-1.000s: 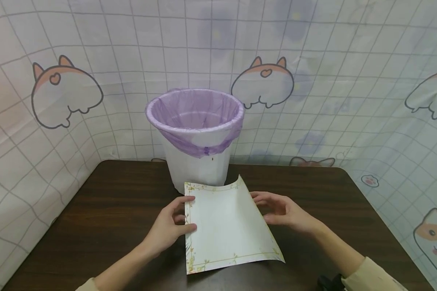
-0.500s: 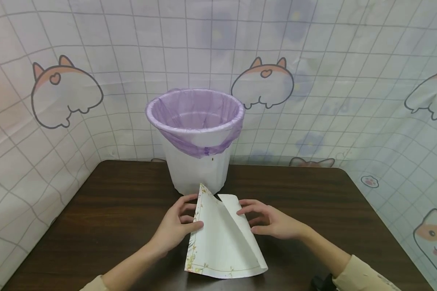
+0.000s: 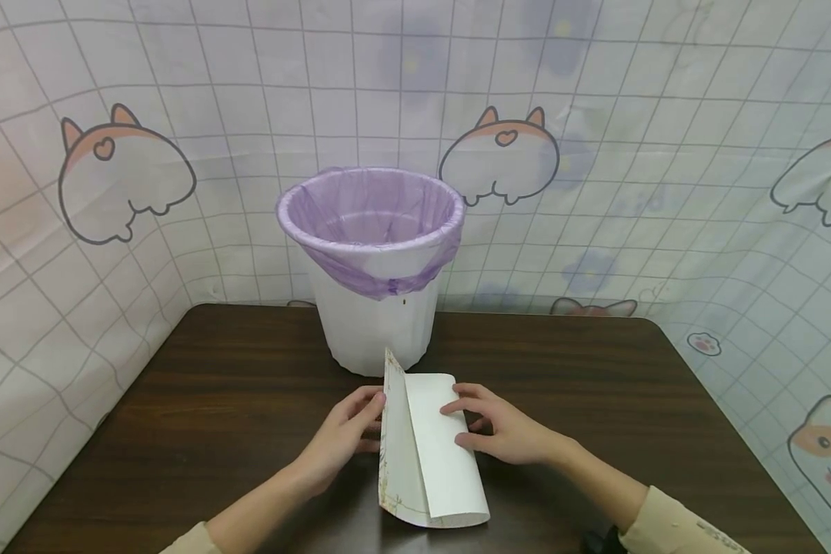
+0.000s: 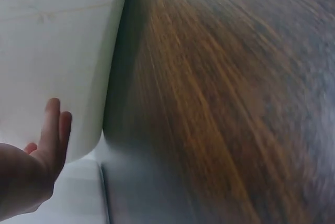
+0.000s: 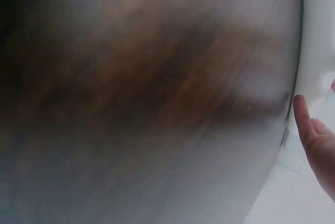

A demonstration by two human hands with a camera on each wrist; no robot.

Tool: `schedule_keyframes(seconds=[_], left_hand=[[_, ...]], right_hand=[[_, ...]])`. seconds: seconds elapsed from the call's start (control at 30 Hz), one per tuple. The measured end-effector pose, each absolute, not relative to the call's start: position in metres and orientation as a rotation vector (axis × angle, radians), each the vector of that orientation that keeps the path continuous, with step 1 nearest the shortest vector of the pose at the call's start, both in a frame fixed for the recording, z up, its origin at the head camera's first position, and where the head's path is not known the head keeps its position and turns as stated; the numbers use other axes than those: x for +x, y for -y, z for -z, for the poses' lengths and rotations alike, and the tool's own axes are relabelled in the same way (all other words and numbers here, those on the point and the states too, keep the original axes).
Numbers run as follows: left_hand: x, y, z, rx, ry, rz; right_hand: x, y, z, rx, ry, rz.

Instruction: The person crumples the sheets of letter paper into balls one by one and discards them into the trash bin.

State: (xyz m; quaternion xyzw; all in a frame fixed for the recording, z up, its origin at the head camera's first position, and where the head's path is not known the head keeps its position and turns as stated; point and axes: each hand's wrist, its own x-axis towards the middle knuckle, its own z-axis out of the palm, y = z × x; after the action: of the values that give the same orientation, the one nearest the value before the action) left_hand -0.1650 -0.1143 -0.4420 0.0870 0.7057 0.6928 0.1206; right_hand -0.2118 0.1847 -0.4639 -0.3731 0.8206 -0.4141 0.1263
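Note:
A sheet of white paper (image 3: 443, 454) with a printed floral border stands curled on the dark table. Its right side is rolled over leftward, and its left side rises as an upright flap. My left hand (image 3: 342, 431) touches the outside of that flap; in the left wrist view, straight fingers (image 4: 51, 130) lie along the paper's outer face. My right hand (image 3: 502, 427) rests on the rolled right part, fingers spread lightly over the curve and thumb on its side. In the right wrist view only an extended finger and part of the hand (image 5: 316, 148) show beside the pale paper.
A white bin (image 3: 374, 331) lined with a purple bag (image 3: 395, 277) stands just behind the paper. Under everything is a dark wooden table (image 3: 235, 400). Cloth with a grid and corgi prints (image 3: 616, 154) hangs around the back and sides.
The sheet has gone from nearly flat to curled, its right side turned over toward the left. My right hand has moved left with it, and my left hand has raised the left edge.

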Motion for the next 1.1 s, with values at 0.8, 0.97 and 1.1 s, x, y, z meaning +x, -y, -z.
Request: schedule_keyframes(seconds=[0.8,0.97,1.1], left_hand=[[-0.174,0.099,0.462,0.143,-1.849,-1.971],[-0.177,0.095,0.466,0.156,-1.849,-1.954],[-0.18,0.093,0.469,0.154,-1.883,-1.921]], right_hand=[[-0.216,-0.161,0.46,-1.08,-2.573,0.838],[-0.216,-0.161,0.461,-1.082,-2.579,0.836],[-0.217,-0.161,0.463,-1.057,-2.598,0.851]])
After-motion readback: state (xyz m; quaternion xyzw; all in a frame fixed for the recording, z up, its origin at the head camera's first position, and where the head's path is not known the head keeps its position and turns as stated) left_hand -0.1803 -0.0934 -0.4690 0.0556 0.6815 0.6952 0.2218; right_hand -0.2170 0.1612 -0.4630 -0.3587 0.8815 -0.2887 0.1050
